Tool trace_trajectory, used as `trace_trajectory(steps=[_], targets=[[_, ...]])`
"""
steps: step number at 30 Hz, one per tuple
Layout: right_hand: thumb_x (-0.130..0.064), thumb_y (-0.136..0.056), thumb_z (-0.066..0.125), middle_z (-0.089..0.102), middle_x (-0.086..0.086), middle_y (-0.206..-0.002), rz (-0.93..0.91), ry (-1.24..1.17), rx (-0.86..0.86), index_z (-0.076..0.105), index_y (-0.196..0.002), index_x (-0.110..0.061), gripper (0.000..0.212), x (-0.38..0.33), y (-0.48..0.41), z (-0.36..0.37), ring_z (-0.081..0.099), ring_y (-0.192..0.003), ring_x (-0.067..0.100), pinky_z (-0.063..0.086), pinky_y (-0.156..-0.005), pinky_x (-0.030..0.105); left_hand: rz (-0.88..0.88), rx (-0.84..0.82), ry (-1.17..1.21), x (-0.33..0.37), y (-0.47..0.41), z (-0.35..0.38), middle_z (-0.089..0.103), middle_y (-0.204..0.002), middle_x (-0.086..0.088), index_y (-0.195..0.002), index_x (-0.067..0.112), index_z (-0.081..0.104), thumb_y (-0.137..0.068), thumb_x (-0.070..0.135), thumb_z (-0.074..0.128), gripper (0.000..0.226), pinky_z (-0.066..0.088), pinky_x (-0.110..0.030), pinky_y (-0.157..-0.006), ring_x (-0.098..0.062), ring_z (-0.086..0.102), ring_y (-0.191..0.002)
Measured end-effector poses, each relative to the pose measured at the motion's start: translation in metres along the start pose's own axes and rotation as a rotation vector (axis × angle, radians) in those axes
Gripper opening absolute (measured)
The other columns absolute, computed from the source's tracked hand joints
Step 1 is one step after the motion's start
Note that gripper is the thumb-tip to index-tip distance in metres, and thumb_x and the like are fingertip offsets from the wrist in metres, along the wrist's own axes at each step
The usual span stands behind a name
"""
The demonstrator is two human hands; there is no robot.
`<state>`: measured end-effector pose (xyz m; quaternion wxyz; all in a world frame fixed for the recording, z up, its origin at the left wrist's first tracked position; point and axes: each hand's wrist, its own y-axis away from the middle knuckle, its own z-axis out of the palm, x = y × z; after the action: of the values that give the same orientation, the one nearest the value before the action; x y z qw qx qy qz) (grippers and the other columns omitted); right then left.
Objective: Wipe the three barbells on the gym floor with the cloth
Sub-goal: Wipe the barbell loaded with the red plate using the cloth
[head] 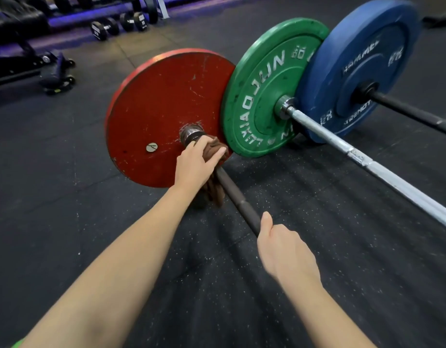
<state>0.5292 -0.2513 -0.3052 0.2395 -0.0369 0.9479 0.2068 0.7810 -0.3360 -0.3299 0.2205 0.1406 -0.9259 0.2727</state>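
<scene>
Brown folded cloth [215, 150] on dark steel bar [238, 199] at red disc plate [161, 104], left hand [195, 164] fingers clamped over it. Grips same bar nearer with right hand [283, 249], fingers curled round it.

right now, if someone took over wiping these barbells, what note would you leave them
Left hand grips the brown cloth round the nearest bar at the red plate collar.
Right hand holds that bar nearer the body.
Silver bar and far dark bar lie beyond, no hand on them.
Done: cannot tell how much is wiped.
Left: probably this bar's length, then the other two.
</scene>
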Motion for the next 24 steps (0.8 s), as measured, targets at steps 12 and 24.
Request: trace_trajectory(steps=[12,24], targets=[[-0.031,-0.107,0.007,0.042,-0.005,-0.079,0.0,0.016,0.009,0.053,-0.138,-0.019,0.057,0.004,-0.003,0.005,0.041,-0.065,0.015,0.036,-0.072,0.039,-0.1,0.038,-0.063,-0.004,-0.035,0.007,0.063,-0.102,-0.003,-0.118,0.025,0.062,-0.099,0.052,0.058,0.033,0.04,-0.034,-0.077,-0.029,0.062,-0.1],[-0.028,-0.106,0.006,0.042,-0.004,-0.082,0.002,0.02,0.023,0.05,-0.143,-0.022,0.058,0.006,-0.003,0.005,0.035,-0.061,0.013,0.034,-0.071,0.038,0.079,-0.003,-0.045,-0.011,-0.018,0.003,0.068,-0.11,-0.002,-0.118,0.026,0.062,-0.099,0.052,0.057,0.033,0.046,-0.035,-0.081,-0.027,0.064,-0.103]])
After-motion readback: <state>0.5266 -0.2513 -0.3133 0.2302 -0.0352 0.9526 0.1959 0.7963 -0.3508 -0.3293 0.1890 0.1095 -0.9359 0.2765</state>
